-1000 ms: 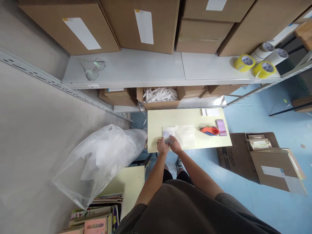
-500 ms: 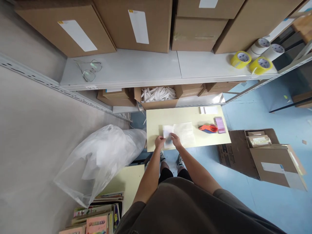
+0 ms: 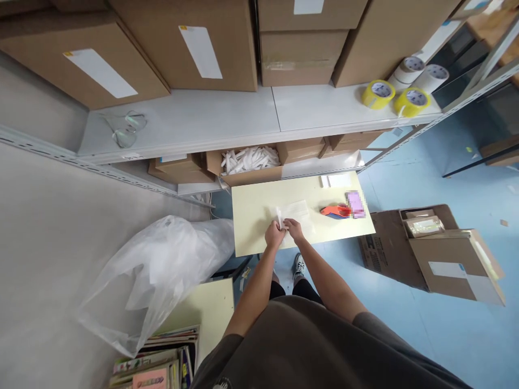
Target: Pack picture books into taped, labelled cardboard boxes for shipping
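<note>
My left hand [image 3: 274,234] is closed on the left edge of a thin, whitish, see-through sheet [image 3: 299,210] on the pale yellow table [image 3: 253,216]. There the sheet is folded up into a narrow upright strip. My right hand [image 3: 293,229] pinches the same folded part, its fingertips almost meeting the left hand. The sheet's right portion lies flat on the table. Whether something is wrapped inside the fold is hidden by my fingers. Right of the sheet lies a red-and-blue tool [image 3: 335,211], touching a blurred purple object [image 3: 356,204].
A white stack [image 3: 335,180] rests at the table's back edge. Behind stands a shelf [image 3: 227,121] with cartons, glasses [image 3: 125,129] and yellow tape rolls [image 3: 412,102]. A large plastic bag [image 3: 170,259] is at left, an open carton [image 3: 441,259] on the floor at right.
The sheet's left part, flat before, is now folded up and inward to the right. My left hand has moved right, close to my right hand. The camera view has shifted slightly.
</note>
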Action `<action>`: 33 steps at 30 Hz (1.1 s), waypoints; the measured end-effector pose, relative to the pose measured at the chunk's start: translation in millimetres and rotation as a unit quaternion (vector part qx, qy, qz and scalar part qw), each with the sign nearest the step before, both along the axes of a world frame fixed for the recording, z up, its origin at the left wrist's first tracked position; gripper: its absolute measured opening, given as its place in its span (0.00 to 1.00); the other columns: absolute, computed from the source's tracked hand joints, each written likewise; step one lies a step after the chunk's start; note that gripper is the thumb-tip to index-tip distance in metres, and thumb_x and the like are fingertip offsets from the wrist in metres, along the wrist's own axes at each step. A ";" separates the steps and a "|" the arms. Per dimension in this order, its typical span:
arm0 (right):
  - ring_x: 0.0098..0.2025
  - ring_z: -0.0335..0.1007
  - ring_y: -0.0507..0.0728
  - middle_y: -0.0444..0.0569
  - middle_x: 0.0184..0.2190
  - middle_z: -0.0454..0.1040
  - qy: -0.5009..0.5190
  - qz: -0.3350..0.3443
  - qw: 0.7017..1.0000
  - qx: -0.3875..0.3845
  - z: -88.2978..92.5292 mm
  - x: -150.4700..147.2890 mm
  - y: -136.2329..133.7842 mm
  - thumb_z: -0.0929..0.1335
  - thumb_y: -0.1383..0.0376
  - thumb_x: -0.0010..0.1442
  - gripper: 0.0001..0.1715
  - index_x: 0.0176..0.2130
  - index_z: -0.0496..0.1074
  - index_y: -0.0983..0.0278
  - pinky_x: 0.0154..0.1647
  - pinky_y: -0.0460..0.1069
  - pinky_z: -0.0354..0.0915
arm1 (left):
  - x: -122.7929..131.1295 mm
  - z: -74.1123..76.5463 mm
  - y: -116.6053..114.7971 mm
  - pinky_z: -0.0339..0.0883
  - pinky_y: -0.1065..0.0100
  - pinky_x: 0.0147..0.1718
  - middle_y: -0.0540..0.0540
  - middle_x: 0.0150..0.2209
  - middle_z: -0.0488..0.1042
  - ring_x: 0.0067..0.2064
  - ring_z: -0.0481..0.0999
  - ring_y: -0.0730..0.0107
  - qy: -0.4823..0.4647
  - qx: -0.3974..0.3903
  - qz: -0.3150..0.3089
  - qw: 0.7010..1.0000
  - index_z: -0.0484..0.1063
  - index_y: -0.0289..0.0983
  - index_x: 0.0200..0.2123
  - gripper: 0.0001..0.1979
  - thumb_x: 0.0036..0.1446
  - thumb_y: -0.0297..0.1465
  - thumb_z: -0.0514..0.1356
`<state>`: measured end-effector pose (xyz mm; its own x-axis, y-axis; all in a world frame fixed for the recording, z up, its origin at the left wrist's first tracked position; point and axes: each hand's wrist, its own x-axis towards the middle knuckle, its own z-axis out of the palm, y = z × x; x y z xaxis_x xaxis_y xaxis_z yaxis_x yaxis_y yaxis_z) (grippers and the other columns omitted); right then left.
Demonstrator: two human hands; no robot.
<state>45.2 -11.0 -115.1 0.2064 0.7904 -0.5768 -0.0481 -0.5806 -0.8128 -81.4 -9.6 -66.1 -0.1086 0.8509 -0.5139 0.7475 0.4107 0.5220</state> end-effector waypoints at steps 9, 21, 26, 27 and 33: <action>0.53 0.81 0.63 0.53 0.50 0.85 -0.029 0.028 0.999 0.000 -10.6 48.5 0.4 0.71 0.50 0.60 0.21 0.45 0.83 0.60 0.53 0.56 0.76 | 56.5 -27.4 3.4 0.70 0.59 0.47 0.35 0.56 0.76 0.55 0.78 0.49 0.065 0.013 -0.054 0.996 0.74 0.39 0.52 0.16 0.65 0.40 0.66; 0.71 0.69 0.65 0.52 0.68 0.74 -0.232 0.311 0.917 0.090 -18.2 45.7 -13.2 0.69 0.71 0.59 0.29 0.59 0.81 0.61 0.74 0.59 0.63 | 9.3 -36.0 -13.2 0.68 0.66 0.54 0.39 0.52 0.81 0.56 0.79 0.59 0.018 0.049 0.015 0.999 0.80 0.39 0.52 0.15 0.65 0.24 0.59; 0.70 0.70 0.66 0.53 0.69 0.73 -0.296 0.342 0.891 0.031 -13.1 34.8 -5.7 0.67 0.70 0.63 0.29 0.62 0.80 0.62 0.71 0.57 0.66 | -6.6 -35.5 -6.0 0.67 0.69 0.38 0.42 0.39 0.85 0.41 0.82 0.62 -0.043 -0.061 0.090 0.993 0.81 0.37 0.40 0.07 0.63 0.34 0.65; 0.68 0.72 0.66 0.53 0.67 0.75 -0.290 0.330 0.898 0.019 -12.1 32.1 -3.0 0.67 0.70 0.63 0.28 0.61 0.80 0.61 0.70 0.57 0.66 | -7.9 -34.7 -3.4 0.66 0.70 0.37 0.42 0.38 0.85 0.40 0.82 0.62 -0.063 -0.069 0.096 0.991 0.81 0.38 0.37 0.07 0.62 0.34 0.66; 0.58 0.79 0.63 0.55 0.57 0.83 -0.103 0.158 0.982 -0.019 -8.0 30.9 7.5 0.68 0.52 0.68 0.26 0.58 0.80 0.61 0.60 0.56 0.73 | 1.5 -23.2 8.4 0.69 0.71 0.38 0.43 0.40 0.85 0.41 0.83 0.64 -0.123 -0.014 0.093 0.988 0.81 0.36 0.40 0.10 0.62 0.38 0.69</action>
<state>76.0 -3.5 -123.1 0.0700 0.8124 -0.5789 0.3026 -0.5703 -0.7637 -79.9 -1.2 -89.3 -0.1306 0.8132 -0.5672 0.5104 0.5456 0.6647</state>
